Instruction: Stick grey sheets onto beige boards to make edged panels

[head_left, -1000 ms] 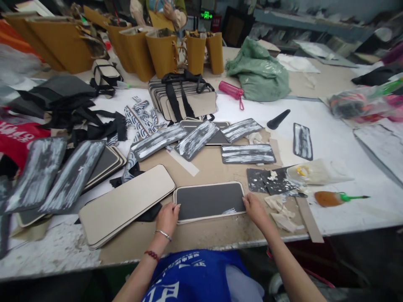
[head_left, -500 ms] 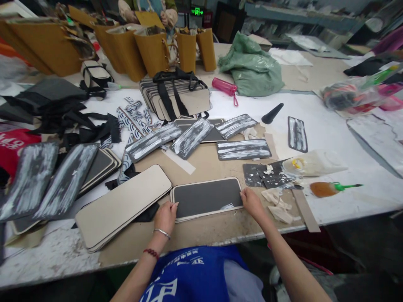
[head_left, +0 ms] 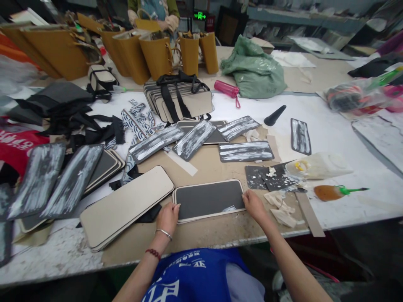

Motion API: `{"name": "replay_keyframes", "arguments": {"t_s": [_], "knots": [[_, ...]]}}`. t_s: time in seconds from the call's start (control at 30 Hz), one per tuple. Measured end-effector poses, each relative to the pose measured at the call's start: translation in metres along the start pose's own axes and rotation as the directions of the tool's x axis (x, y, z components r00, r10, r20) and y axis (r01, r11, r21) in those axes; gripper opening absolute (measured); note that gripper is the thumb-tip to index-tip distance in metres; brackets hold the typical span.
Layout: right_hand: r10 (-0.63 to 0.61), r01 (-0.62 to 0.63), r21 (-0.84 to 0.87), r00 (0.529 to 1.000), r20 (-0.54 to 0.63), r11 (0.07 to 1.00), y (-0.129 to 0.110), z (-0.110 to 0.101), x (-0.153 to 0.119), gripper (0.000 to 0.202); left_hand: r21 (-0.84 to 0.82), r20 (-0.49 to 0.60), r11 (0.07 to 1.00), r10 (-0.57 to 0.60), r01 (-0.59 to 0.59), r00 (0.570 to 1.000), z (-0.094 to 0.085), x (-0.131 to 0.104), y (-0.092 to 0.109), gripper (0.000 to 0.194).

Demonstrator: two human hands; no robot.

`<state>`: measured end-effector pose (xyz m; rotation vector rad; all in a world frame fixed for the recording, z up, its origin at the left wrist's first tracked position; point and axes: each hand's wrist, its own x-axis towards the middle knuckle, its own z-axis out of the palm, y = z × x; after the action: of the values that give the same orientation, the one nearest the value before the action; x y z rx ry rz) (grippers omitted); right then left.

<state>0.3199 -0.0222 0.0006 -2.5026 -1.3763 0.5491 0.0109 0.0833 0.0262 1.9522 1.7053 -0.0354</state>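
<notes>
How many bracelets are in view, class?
2: a silver bangle beside the left hand, and a dark-red beaded bracelet farther up that forearm. The co-worker's sleeves may hide others.

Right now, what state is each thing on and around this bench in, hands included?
Dark panel, lying flat, smeared white near one corner
Left hand, holding the dark panel's left end
Right hand, holding its right end
Beige panels, stacked
Strips, streaked white
Board bundle, strapped in black
Green sack, slumped
Amber bottle, on its side
Tan bags, standing
Exit sign, lit
</notes>
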Motion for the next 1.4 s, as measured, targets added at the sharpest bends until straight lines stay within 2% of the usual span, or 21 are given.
{"name": "replay_keyframes", "arguments": {"t_s": [0.3,0.63,1.4], "knots": [[-0.016,0.016,0.010,1.000,-0.008,1.000,0.006,0.002,0.004,0.015,-0.037,0.008,0.999,0.002,-0.002,1.000,0.001,0.001,-0.001,0.022],[-0.065,0.065,0.050,0.998,-0.007,0.997,0.010,0.004,0.009,0.017,-0.067,0.003,0.996,-0.054,0.054,0.999,0.000,0.001,0.001,0.018],[0.001,-0.001,0.000,1.000,0.016,1.000,0.008,0.006,0.006,0.016,0.008,0.039,1.000,0.006,-0.006,0.999,0.003,0.003,-0.005,0.023]]}}
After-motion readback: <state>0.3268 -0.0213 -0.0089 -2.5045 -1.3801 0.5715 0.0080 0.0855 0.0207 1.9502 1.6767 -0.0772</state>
